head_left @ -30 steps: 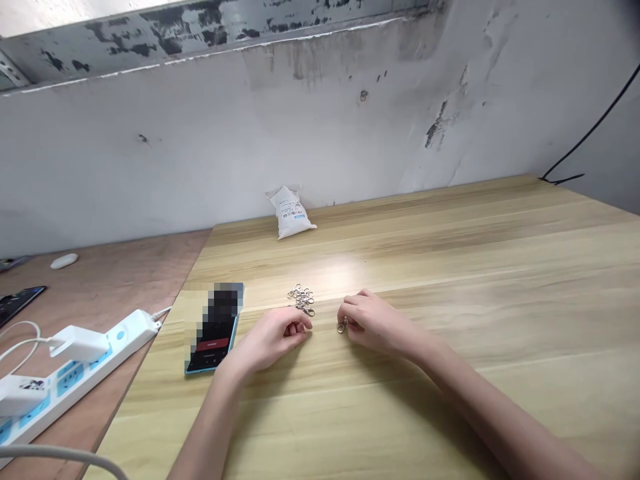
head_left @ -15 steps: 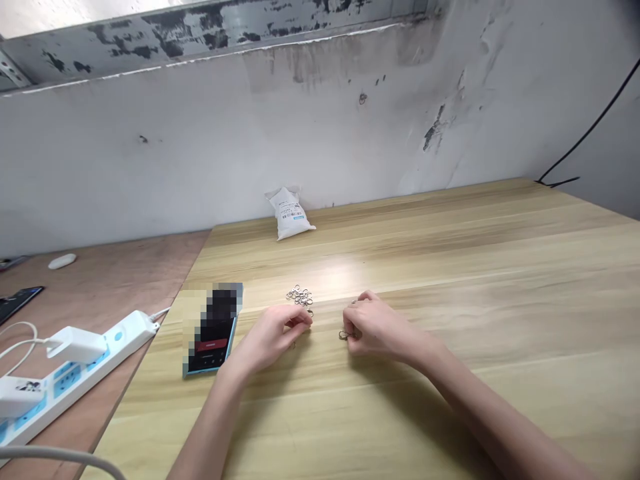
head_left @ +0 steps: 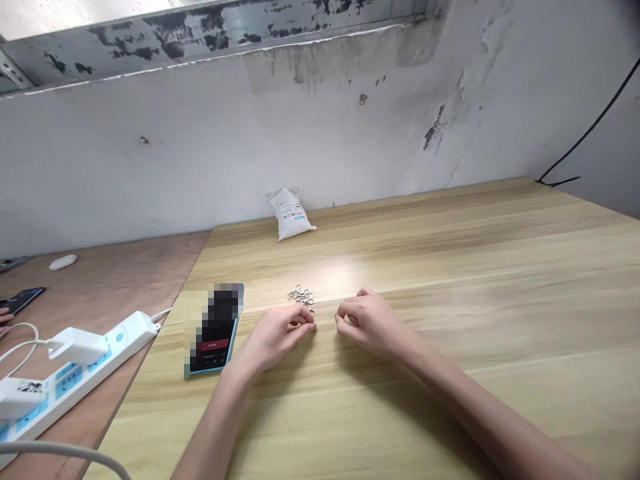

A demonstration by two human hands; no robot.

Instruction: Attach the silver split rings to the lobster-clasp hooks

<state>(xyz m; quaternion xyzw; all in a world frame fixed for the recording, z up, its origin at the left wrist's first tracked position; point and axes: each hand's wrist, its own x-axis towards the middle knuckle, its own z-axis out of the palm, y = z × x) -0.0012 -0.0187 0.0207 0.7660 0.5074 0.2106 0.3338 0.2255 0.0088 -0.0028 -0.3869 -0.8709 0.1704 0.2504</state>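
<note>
Left hand: The left hand [head_left: 276,339] rests palm down on the pale wood surface [head_left: 450,407], its fingers curled and their tips drawn together at the lower edge of the pile; it may be gripping something, but the fingers hide that.
Right hand: The right hand [head_left: 369,323] rests on the surface with its fingers bunched and pointing left, a narrow gap from the left hand; nothing shows between its fingertips, though I cannot tell whether it grips something small.
Rings: A loose pile of small metal rings and clasps [head_left: 301,295] lies on the surface, just beyond the gap between the hands and closer to the left one.
Stray piece: A small metal piece [head_left: 295,345] shows just under the left hand.
Phone: A blue-edged phone [head_left: 210,355] lies beside the left hand, partly blurred out.
Left side: A white power strip [head_left: 75,377] with a white charger [head_left: 77,345] lies on a reddish plywood surface [head_left: 120,273], along the edge of the pale surface. A grey cable [head_left: 55,450] crosses the bottom corner.
Far left: A dark phone [head_left: 20,299] and a white oblong object [head_left: 63,262] lie on the plywood, with part of another person's hand [head_left: 4,319] at the frame edge.
Far edge: A white printed sachet [head_left: 291,213] stands against the stained white wall [head_left: 200,167]; a black cable [head_left: 590,127] runs down it to the right.
</note>
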